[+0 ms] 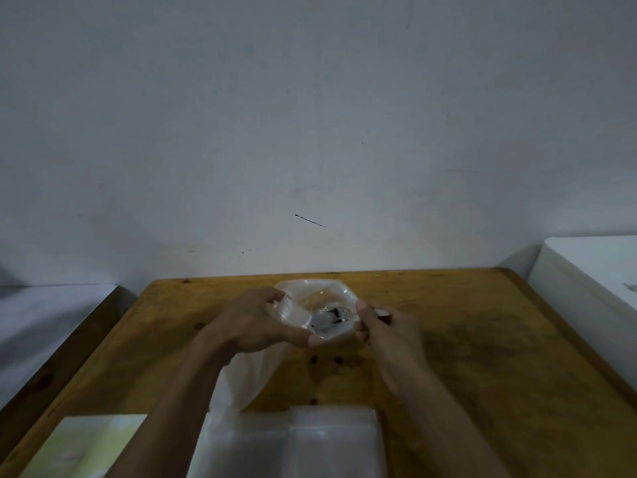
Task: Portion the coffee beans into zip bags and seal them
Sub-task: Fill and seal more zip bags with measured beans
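The left hand point(256, 320) pinches the near-left rim of a clear zip bag point(317, 305), thumb and fingers curled on the plastic; the right hand point(386, 327) pinches the right rim likewise. Between them the mouth is spread wide above the wooden table point(482, 332). A few dark coffee beans point(332, 313) seem to lie inside. To seal well, the person should probably draw the rims taut and level first. More empty bags point(310, 439) lie nearer the body.
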A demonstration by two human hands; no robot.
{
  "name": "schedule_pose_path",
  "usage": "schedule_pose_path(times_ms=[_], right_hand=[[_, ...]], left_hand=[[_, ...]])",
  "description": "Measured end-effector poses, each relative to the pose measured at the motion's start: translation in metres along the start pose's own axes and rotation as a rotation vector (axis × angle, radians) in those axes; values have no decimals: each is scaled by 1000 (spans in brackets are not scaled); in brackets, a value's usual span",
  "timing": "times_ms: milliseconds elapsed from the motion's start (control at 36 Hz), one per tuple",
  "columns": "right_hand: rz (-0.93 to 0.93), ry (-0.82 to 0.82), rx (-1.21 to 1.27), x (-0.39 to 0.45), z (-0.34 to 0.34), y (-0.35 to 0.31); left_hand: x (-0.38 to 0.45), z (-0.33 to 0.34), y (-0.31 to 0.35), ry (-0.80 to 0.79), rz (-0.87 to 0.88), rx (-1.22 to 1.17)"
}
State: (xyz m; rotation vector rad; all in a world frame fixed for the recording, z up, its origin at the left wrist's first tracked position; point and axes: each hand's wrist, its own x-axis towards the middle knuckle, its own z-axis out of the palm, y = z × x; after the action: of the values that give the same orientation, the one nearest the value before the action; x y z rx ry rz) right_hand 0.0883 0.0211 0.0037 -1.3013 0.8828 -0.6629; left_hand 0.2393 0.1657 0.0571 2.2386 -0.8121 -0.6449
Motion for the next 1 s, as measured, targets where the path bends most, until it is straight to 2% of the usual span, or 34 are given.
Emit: schedule_pose_path(times_ms=[83, 194, 250, 417, 472, 556, 667, 806, 889, 1000], right_hand=[[-338, 33, -288, -7, -1, -1], [-736, 51, -531, -13, -10, 0], [-798, 61, -621, -14, -11, 3], [-805, 83, -735, -15, -4, 17], [-775, 86, -737, -17, -2, 19], [-663, 157, -595, -18, 0, 18], [-361, 239, -391, -16, 5, 22], [3, 270, 61, -13, 11, 21], [84, 281, 195, -12, 12, 21], [61, 280, 246, -13, 7, 16]], left_hand=[[0, 1, -2, 43, 5, 15], [-4, 1, -2, 106, 41, 23], [-7, 2, 0, 139, 68, 25], [-19, 3, 11, 221, 166, 133], [-21, 3, 13, 237, 192, 154], [-24, 3, 12, 233, 218, 181], [-24, 7, 10, 216, 226, 158], [-21, 9, 9, 206, 211, 172], [-21, 9, 8, 222, 197, 174], [-21, 10, 3, 233, 158, 152]])
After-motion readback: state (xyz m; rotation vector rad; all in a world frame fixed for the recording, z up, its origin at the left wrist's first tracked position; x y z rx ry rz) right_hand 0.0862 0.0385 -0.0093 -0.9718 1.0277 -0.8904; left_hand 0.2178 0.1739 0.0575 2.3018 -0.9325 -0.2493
